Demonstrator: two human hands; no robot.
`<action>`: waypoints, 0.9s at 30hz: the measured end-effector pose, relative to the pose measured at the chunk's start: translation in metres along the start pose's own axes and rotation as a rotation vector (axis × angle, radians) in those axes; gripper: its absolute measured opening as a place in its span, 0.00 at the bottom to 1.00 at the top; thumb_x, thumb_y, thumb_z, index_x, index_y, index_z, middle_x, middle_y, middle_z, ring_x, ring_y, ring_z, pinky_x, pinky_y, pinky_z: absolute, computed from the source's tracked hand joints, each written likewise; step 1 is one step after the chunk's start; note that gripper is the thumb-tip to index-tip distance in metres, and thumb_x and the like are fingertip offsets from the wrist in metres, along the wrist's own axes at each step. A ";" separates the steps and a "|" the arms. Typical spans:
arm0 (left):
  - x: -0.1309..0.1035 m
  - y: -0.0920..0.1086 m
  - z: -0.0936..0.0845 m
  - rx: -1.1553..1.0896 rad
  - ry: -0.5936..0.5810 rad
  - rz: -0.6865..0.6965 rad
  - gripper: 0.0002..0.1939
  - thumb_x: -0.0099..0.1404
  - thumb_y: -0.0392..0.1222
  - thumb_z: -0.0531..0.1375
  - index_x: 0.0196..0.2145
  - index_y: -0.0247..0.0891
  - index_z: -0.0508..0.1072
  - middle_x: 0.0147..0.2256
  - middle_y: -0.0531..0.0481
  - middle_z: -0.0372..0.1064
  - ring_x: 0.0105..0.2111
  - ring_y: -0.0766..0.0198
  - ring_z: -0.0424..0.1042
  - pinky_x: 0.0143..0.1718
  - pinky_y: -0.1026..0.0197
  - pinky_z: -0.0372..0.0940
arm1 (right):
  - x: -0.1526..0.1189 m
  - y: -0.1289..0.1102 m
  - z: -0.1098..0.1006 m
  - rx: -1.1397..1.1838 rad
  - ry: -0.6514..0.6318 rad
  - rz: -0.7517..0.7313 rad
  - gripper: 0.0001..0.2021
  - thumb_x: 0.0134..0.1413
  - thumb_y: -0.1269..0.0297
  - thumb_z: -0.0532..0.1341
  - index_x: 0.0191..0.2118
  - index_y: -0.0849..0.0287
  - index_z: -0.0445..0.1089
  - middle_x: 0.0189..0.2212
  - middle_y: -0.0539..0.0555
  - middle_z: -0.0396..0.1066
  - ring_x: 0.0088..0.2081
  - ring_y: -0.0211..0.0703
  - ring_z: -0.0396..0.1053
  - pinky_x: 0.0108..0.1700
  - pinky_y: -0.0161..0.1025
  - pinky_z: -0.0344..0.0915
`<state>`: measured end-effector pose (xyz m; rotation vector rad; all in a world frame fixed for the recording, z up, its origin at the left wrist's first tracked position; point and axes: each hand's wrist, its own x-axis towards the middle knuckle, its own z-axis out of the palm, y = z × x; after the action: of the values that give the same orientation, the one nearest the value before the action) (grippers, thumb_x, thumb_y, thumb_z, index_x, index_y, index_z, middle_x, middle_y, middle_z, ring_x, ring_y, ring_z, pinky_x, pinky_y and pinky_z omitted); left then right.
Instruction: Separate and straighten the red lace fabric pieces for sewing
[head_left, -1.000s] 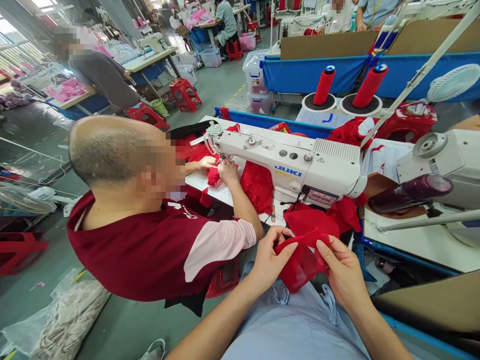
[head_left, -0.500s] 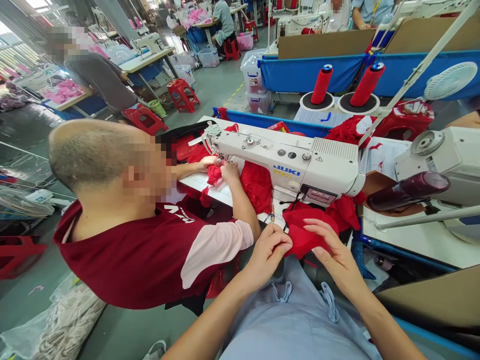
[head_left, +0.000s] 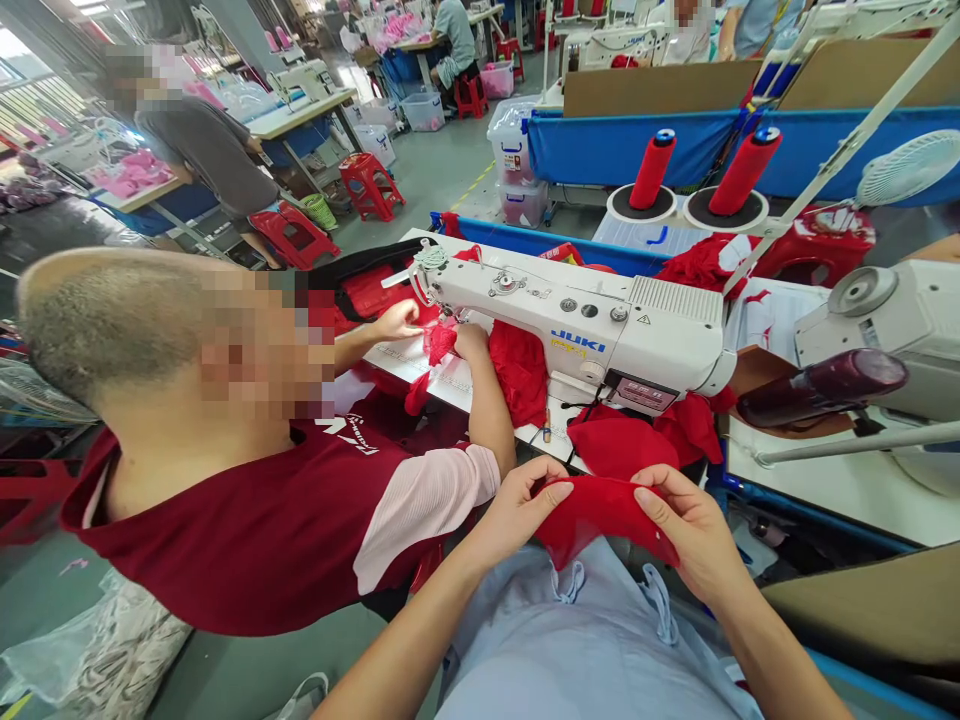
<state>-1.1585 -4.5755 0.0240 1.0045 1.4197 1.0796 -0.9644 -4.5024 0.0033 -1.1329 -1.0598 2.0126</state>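
Note:
A piece of red fabric (head_left: pixel 604 515) is stretched between my two hands, just above my lap. My left hand (head_left: pixel 529 495) pinches its left end between thumb and fingers. At the other end, my right hand (head_left: pixel 686 520) grips the upper edge, thumb on top. Part of the cloth hangs down in front of my light blue clothing. Right behind it, more red fabric (head_left: pixel 622 440) lies at the table edge below the sewing machine (head_left: pixel 577 320). The fingertips behind the cloth are hidden.
To my left a co-worker in a dark red top (head_left: pixel 247 520) works red cloth at the machine's needle end. Two red thread cones (head_left: pixel 652 170) stand behind the machine. A dark bottle (head_left: pixel 825 388) and a slanting white pole (head_left: pixel 840 150) are on the right.
My right hand, open beside the cloth before, has closed on it. The red fabric is now lower, nearer to me and spread between both hands. The co-worker has leaned left.

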 end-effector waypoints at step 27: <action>-0.016 0.032 0.022 -0.705 0.191 -0.220 0.24 0.47 0.53 0.70 0.18 0.36 0.60 0.17 0.59 0.55 0.18 0.75 0.51 0.20 0.68 0.46 | -0.039 -0.023 0.016 0.226 -0.031 -0.007 0.21 0.39 0.50 0.71 0.15 0.58 0.62 0.16 0.48 0.57 0.18 0.35 0.52 0.20 0.33 0.53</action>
<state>-1.1339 -4.5807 0.0576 0.2395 1.1227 1.3907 -0.9581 -4.5273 0.0441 -0.9808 -0.8245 2.0895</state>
